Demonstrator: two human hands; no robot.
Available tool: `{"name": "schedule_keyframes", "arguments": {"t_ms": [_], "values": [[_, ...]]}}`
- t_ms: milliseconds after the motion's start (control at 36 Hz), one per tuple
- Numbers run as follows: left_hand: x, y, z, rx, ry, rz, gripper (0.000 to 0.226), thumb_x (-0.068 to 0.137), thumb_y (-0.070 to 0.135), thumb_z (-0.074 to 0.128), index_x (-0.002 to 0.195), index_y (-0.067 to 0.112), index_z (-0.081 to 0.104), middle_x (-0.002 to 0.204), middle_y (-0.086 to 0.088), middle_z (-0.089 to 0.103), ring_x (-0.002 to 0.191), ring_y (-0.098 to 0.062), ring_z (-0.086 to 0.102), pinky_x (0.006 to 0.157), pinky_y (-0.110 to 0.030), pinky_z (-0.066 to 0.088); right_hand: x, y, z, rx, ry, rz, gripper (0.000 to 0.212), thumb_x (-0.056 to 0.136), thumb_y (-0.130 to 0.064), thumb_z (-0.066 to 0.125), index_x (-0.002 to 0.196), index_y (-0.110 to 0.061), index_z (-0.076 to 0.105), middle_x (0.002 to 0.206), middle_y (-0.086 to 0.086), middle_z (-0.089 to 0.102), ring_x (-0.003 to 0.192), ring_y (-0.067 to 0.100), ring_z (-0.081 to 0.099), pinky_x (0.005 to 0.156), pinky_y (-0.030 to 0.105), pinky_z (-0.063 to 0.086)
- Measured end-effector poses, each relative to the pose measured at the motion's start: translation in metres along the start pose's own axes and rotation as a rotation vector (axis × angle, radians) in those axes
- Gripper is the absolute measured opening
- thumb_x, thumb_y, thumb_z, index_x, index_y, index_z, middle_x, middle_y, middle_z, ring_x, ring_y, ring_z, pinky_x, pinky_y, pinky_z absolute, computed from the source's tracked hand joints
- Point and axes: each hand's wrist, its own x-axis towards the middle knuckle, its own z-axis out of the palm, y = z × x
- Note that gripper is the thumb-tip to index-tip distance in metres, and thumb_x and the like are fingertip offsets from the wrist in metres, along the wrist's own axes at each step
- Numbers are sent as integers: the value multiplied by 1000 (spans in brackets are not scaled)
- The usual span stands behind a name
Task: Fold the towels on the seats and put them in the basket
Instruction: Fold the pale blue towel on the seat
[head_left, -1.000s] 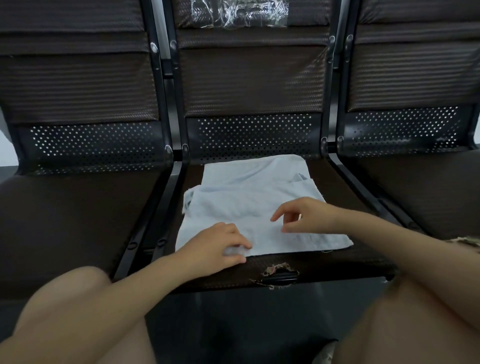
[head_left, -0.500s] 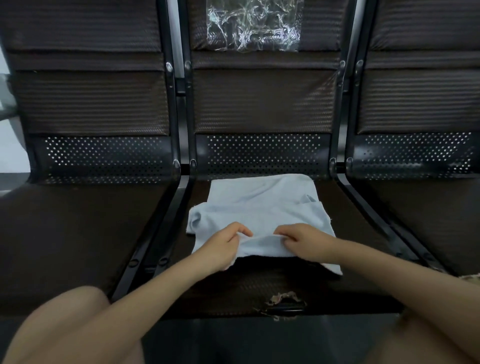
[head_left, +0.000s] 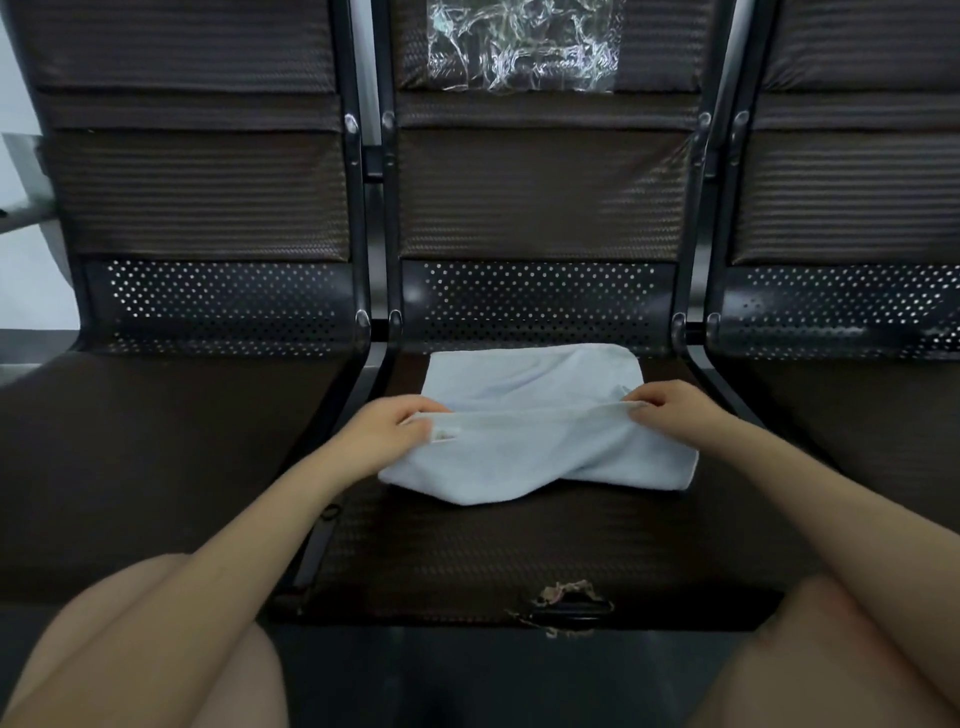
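Note:
A pale blue towel lies on the middle seat of a dark bench, its near half lifted and doubled back over the rest. My left hand pinches the raised edge at its left end. At the right end of that same edge, my right hand pinches the cloth. Between the two hands the edge is stretched into a straight fold line, and the cloth below it hangs in a loose flap toward me. No basket is in view.
Seats of the same dark bench stand to the left and right, split by black metal frame bars. A crumpled clear plastic sheet sticks to the middle backrest. The middle seat's front edge has a torn patch. My knees fill the bottom corners.
Both hands took hold of the towel's near edge, then moved apart and away from me, raising that edge and carrying it over the towel's far part. The camera tilted down.

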Motion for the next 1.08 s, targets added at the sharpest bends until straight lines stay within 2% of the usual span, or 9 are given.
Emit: {"name": "schedule_keyframes", "arguments": {"t_ms": [167,306,444,583,639,722,889,1000,1083], "values": [[9,-10,-4,-46,149,17,26,97,13,49,105,26,70,104,16,66,101,1,59,74,-6,42,8,21,0,-28,11,96,24,94,-18,57,114,-13,69,116,6,64,97,15,52,82,27,39],[27,-20,-6,-10,216,-19,28,97,12,47,110,21,70,109,8,67,103,-7,60,85,-24,50,12,24,1,83,186,86,30,91,-12,52,117,-17,66,121,2,61,106,17,52,84,29,40],[49,-28,-12,105,251,-48,28,97,13,46,115,22,67,110,7,62,102,-10,55,72,-18,41,18,32,10,61,194,32,47,90,-13,57,136,-20,51,121,6,59,100,17,53,77,27,40],[70,-34,1,49,225,-77,43,96,27,55,139,23,48,117,1,56,109,-12,52,85,-25,39,22,34,26,-46,-21,103,92,83,-34,71,154,-24,14,153,9,28,140,28,30,108,38,34],[67,-40,16,17,117,-98,55,93,32,61,144,26,41,126,-2,50,116,-15,48,93,-28,39,22,32,29,-43,-52,61,88,84,-30,70,154,-23,16,155,7,28,140,27,31,109,35,32],[57,-47,38,350,18,0,55,93,37,59,144,34,40,135,-2,48,127,-22,39,104,-33,36,18,26,29,-38,-58,20,72,88,-21,66,151,-22,30,152,7,35,138,24,36,107,30,33],[38,-31,32,403,-93,58,43,98,26,52,140,31,47,110,3,49,115,-19,51,89,-25,40,-1,18,23,-124,-84,-34,60,90,-21,62,146,-20,40,146,6,45,131,22,44,103,28,36],[11,-32,14,372,-123,31,38,98,22,54,135,28,52,121,4,52,114,-11,54,95,-23,44,-14,12,16,-159,-121,-57,59,89,-22,63,144,-21,42,144,5,48,129,21,46,94,22,36],[-16,-38,8,515,-102,56,9,99,25,51,102,32,54,97,4,49,88,-14,55,76,-28,41,-25,9,13,-153,-180,-53,62,88,-24,65,145,-26,40,143,5,46,125,20,47,87,20,36]]}}
